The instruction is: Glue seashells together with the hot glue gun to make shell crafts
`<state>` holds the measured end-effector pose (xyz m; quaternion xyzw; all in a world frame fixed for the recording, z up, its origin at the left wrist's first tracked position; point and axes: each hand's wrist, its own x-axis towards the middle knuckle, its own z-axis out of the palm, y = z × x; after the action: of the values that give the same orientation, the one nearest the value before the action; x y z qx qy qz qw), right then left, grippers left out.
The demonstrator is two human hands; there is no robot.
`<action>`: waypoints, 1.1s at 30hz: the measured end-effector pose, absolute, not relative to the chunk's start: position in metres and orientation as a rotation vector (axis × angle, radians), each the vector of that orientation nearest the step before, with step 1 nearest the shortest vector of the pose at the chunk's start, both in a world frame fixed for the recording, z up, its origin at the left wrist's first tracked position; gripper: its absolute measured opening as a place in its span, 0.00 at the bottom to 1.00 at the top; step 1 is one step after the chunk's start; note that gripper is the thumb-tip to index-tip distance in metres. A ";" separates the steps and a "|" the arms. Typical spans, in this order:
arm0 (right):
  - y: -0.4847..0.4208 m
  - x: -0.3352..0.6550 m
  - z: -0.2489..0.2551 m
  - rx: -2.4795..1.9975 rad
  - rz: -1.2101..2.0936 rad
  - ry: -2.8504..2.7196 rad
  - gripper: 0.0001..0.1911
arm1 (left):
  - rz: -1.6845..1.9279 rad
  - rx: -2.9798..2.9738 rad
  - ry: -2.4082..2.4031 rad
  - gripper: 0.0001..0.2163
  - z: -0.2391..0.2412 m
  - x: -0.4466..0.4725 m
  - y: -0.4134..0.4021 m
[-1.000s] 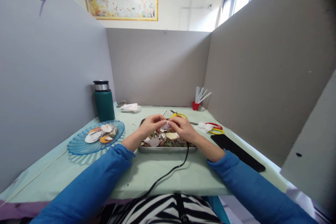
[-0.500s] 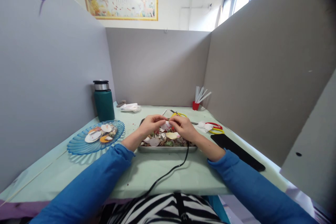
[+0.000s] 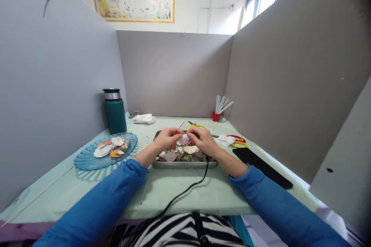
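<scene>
Both of my hands meet over a metal tray filled with shells and small bits. My left hand pinches the left side of a white shell with reddish spots. From the other side, the fingers of my right hand close on the same shell. Beneath them in the tray lie a pale yellow shell and a round whitish shell. A black cable runs from under my right hand toward my lap.
To the left are a blue scalloped plate bearing shells and a green bottle. Behind lies a white plastic bag. On the right are red-and-yellow-handled tools, a black flat object and a red cup of white sticks. Grey partitions surround the table.
The spotted shell has shifted very slightly between my fingers, its face a little lower and to the right. My hands otherwise keep nearly the same place.
</scene>
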<state>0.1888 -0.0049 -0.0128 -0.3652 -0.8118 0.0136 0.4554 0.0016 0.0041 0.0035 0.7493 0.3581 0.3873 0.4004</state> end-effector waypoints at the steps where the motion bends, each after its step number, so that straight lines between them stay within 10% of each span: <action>1: -0.005 0.189 -0.013 -0.905 0.037 -2.001 0.08 | 0.982 1.897 0.905 0.14 0.003 0.002 0.004; 33: -0.008 0.188 -0.011 -0.898 0.048 -1.986 0.07 | 1.067 1.839 0.856 0.14 -0.001 0.000 0.012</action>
<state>0.1876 -0.0076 -0.0111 -0.3651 -0.8078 0.0197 0.4623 -0.0003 0.0118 -0.0008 0.7310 0.3404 0.4240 0.4123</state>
